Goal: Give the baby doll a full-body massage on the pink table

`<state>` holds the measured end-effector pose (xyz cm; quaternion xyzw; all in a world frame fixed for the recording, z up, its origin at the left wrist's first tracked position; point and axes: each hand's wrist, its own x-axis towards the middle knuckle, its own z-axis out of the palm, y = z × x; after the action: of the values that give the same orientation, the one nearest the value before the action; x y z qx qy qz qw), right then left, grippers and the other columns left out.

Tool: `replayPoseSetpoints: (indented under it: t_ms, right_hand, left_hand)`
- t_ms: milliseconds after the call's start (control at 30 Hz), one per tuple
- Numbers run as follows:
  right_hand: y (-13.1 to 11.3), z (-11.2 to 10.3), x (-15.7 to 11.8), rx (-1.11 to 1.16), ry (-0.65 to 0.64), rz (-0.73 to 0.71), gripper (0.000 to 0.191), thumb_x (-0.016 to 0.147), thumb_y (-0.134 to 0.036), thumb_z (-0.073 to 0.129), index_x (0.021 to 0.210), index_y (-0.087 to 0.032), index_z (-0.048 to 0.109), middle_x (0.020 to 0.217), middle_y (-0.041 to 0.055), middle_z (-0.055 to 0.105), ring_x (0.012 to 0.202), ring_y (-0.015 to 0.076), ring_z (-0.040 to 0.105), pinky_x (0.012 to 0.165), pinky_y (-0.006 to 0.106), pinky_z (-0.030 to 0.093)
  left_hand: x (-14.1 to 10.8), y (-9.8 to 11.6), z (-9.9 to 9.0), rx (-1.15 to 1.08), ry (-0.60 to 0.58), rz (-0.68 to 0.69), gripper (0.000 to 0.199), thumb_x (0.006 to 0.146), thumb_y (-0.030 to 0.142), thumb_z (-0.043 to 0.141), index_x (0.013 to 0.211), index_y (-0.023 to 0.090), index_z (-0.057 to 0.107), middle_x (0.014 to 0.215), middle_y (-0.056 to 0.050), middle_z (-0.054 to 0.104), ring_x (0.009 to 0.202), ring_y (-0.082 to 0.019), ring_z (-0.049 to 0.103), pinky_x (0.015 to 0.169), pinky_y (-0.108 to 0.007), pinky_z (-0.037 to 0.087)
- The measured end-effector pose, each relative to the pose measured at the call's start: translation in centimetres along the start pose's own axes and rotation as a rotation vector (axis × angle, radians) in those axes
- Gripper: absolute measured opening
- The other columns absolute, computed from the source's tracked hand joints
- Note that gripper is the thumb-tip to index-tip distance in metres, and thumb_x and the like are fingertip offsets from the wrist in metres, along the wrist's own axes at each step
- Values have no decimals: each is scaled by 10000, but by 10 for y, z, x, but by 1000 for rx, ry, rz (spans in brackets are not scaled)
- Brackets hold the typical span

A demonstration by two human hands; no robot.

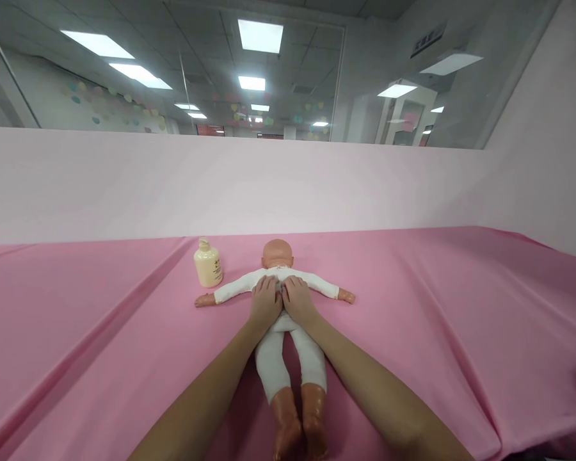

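Note:
A baby doll (278, 323) with a white cloth body lies stretched out, its bald head toward the wall and its arms spread to both sides. It seems to be face down, as only the back of the head shows. On the left of its upper back rests my left hand (265, 301), fingers laid flat and pointing toward the head. My right hand (298, 299) lies flat beside it on the right side of the back. The thumbs are close together near the middle. Neither hand grips anything.
A cream pump bottle (208, 265) stands just beyond the doll's left-hand arm. Pink cloth (125, 358) with several folds covers the table. Behind it rises a white wall (230, 186) with a glass window (288, 77) above; another wall closes off the right.

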<state>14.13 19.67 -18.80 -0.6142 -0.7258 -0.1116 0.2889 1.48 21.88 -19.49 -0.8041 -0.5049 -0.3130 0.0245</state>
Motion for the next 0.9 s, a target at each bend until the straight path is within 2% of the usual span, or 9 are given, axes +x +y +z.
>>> replayPoseSetpoints:
  t_ms: [100,200,300,433,533,667,767,900]
  right_hand:
    - [-3,-17,-15,88,-60,-103,175,956,-146,397,851,-178,533,909,44,589,887,194,510,836,302,383]
    - [-7,-26,-24,127,-163,-150,160,927,-158,449,796,-190,535,830,23,597,807,182,532,775,285,388]
    - [-9,-26,-22,112,-230,-57,183,951,-203,436,819,-196,562,801,29,617,750,187,556,701,289,380]
    - [-13,-21,-12,98,-288,103,252,1011,-258,351,915,-182,571,766,47,626,703,198,579,623,290,358]
    - [-15,-18,-9,102,-288,138,165,986,-205,405,1074,-171,540,894,57,631,762,197,592,635,281,376]
    - [-12,-14,-11,79,-194,91,308,925,-173,495,1232,-202,488,1141,76,547,906,204,557,764,290,420]
    - [-3,-10,-11,43,-130,84,361,921,-304,543,1270,-224,493,1225,94,497,1066,254,483,928,358,382]
    - [23,-1,-8,-41,-77,274,482,941,-508,487,1336,-233,458,1405,125,364,1282,341,309,1053,514,225]
  left_hand:
    - [-11,-1,-17,-123,-91,108,202,866,168,401,957,202,579,1064,-73,622,1049,-235,531,930,-381,400]
    - [-18,-4,-26,-191,-187,148,214,884,193,373,783,208,562,845,-58,628,843,-220,558,811,-361,424]
    - [-17,-5,-25,-212,-214,98,250,894,187,356,776,209,575,815,-53,643,804,-215,569,759,-349,421]
    - [-12,-7,-19,-308,-204,10,243,906,197,371,930,220,613,901,-32,680,850,-207,600,751,-335,438]
    - [-13,-10,-15,-398,-148,-35,255,879,193,435,1073,233,595,1032,-29,665,964,-201,591,826,-328,452]
    - [-12,-17,-8,-392,-68,-41,294,807,152,517,1080,226,595,1123,-42,611,1079,-212,530,957,-351,409]
    - [-10,-25,0,-370,-25,-94,247,814,179,532,1050,231,586,1146,-41,584,1124,-216,498,1023,-378,357]
    - [-8,-31,7,-393,-6,-210,240,839,293,560,1070,229,543,1153,-50,554,1163,-225,461,1053,-394,318]
